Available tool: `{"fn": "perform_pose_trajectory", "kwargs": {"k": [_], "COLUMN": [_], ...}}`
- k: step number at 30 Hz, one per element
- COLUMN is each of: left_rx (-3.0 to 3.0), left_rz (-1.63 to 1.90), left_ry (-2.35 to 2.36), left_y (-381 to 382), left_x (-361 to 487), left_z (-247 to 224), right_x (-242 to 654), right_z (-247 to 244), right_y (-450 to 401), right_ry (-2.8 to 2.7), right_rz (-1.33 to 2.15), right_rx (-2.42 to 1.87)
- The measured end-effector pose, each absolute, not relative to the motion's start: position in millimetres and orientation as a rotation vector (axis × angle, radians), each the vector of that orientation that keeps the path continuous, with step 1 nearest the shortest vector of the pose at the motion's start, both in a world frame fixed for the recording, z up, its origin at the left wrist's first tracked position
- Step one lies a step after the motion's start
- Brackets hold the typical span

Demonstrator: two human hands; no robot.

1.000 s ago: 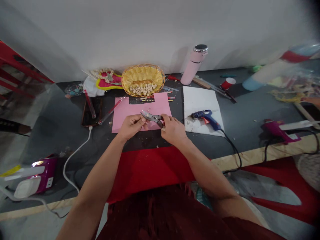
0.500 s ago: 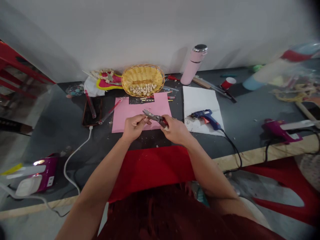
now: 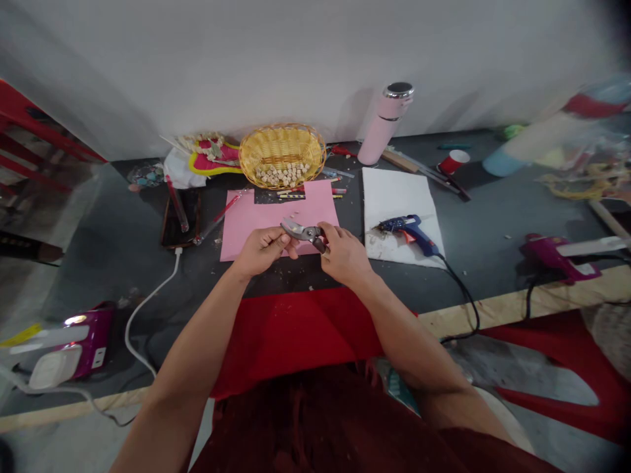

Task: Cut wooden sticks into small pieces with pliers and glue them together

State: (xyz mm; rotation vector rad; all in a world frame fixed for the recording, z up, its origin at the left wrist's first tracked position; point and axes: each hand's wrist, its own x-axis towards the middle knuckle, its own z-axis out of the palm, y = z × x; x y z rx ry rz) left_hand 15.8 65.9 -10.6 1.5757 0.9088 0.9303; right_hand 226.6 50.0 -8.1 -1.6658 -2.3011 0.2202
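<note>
My right hand [image 3: 345,253] is wrapped round the handles of a pair of pruning shears [image 3: 302,231], whose blades point left. Close to the blades, my left hand [image 3: 263,251] is closed in a pinch; what its fingers hold is too small to make out. Both hands are over the near part of a pink sheet [image 3: 241,226] with a notch cut in its far edge. Beyond the sheet stands a yellow wicker basket [image 3: 280,148] with many small pale pieces [image 3: 283,175] in it.
A blue glue gun [image 3: 411,231] lies on a white board [image 3: 394,190] at the right. Behind it stands a pink flask [image 3: 384,125]. On the left are a phone [image 3: 181,220] with a white cable and a purple power strip [image 3: 96,335].
The shears have turned a little in my right hand, so the blades show wider and brighter. My left hand has shifted slightly and stays pinched beside the blades.
</note>
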Motion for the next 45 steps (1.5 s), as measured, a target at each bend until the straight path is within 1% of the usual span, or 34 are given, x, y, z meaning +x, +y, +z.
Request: {"fn": "perform_pose_trajectory", "kwargs": {"k": [5, 9, 14, 35, 40, 42, 45], "left_rx": [1.681, 1.776, 1.797, 1.764, 1.700, 1.655, 1.618], "left_rz": [1.018, 1.137, 1.163, 1.203, 1.243, 1.225, 1.237], "left_ry": [1.038, 1.088, 1.062, 1.139, 1.134, 1.148, 1.226], "left_y": [66, 65, 65, 62, 64, 66, 71], "left_x": [20, 26, 27, 33, 35, 33, 27], "left_z": [-10, -13, -15, -17, -18, -19, -23], "right_x": [222, 224, 227, 233, 230, 229, 231], "right_z": [-2, 1, 1, 13, 12, 9, 2], "right_y": [45, 44, 46, 44, 44, 45, 49], "right_ry": [-2.342, -2.351, -2.343, -2.325, -2.273, -2.233, -2.168], "right_rz": [0.228, 0.311, 0.468, 0.816, 1.016, 0.957, 0.768], "right_rx": [-1.806, -1.819, -1.757, -1.654, -1.520, -1.543, -1.687]}}
